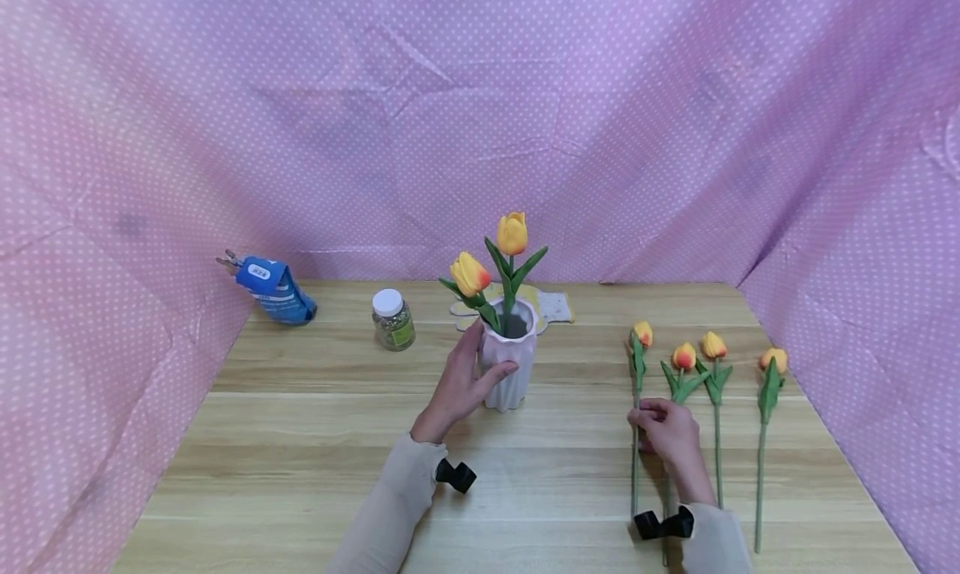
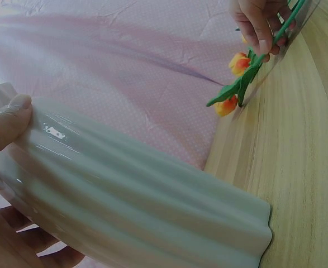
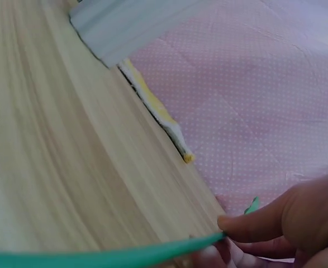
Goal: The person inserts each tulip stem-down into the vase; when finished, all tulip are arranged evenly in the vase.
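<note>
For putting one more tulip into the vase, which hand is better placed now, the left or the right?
Probably the right hand: it pinches, by the stem, the loose tulip nearest the vase. The left hand holds the vase.

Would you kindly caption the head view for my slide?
Left hand holds a vase of two tulips; right hand pinches another tulip's stem.

**Three angles on one table (image 1: 300,474)**

From the near side, the head camera looks forward and down over the table to the far cloth (image 1: 420,141). The left wrist camera, tilted and close against the vase (image 1: 513,388), faces right, toward the right hand (image 1: 671,435) and tulips (image 2: 239,65). The right wrist camera, also tilted, sits close to a stem (image 3: 124,254), facing left to the vase's base and a glove (image 3: 151,102). All three views share the vase and right hand.
</note>
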The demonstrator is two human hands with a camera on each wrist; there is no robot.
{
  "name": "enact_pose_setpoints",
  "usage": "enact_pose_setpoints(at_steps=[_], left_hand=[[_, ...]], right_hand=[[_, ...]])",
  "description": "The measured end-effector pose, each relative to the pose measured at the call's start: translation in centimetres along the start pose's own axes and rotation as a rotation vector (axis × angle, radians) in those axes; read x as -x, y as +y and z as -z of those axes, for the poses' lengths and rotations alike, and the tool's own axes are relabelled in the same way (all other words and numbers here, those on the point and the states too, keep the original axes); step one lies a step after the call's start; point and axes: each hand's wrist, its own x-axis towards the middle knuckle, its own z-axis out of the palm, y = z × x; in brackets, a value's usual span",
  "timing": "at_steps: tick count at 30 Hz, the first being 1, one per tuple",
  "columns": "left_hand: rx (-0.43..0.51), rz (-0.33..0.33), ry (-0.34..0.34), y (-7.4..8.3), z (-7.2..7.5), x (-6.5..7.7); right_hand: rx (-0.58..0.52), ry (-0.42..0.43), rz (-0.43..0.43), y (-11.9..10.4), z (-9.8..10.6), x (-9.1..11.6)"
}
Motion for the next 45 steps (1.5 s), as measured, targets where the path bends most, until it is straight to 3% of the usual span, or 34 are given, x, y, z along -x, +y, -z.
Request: enact_pose_setpoints(at_steps=[4,19,32,45], left_hand=[[-0.002,0.0,0.001,0.01,0.0,0.04],[0.001,-0.007,0.0,-0.05,-0.03,0.03],[-0.003,0.0,-0.001,-0.05,-0.07,-0.03],[0.002,0.006,0.003,0.01,-0.02,-0.03]], right_hand=[[-0.087,-0.046,-0.04,0.15,0.03,-0.12],[-0.363,-0.169,-0.066,0.16,0.23,-0.15],[-0.605,-0.256,-0.031,-0.02,0.53,-0.07],[-0.843,-0.288,0.066,-0.27,0.82,0.04]])
